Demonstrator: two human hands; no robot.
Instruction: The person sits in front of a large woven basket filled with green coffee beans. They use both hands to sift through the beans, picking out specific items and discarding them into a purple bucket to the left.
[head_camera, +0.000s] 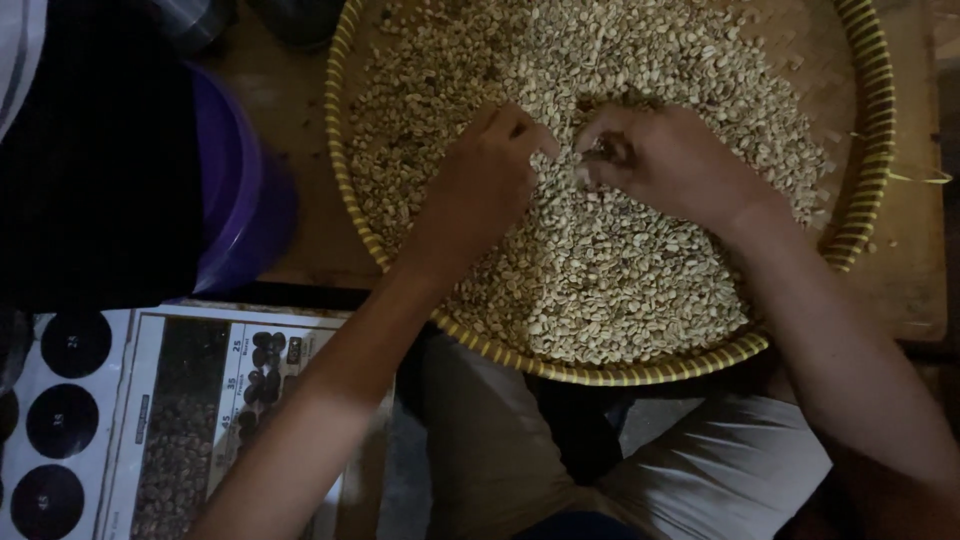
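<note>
Both hands down in the pale, small, oval beans (600, 270) heaped in the round woven yellow-striped tray (870, 120), left hand (490, 180) pinched shut and right hand (660, 160) curled beside it, fingertips among beans as if picking, purple plastic tub (235, 190) left of them.

Pale beans (600, 260) heaped (loose) in woven tray (862, 200).

Dim and grainy, corners lost in shadow.

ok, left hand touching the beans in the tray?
Touching. Head view shows the left hand resting knuckles-down on the pale beans in the woven tray, no gap visible.
</note>
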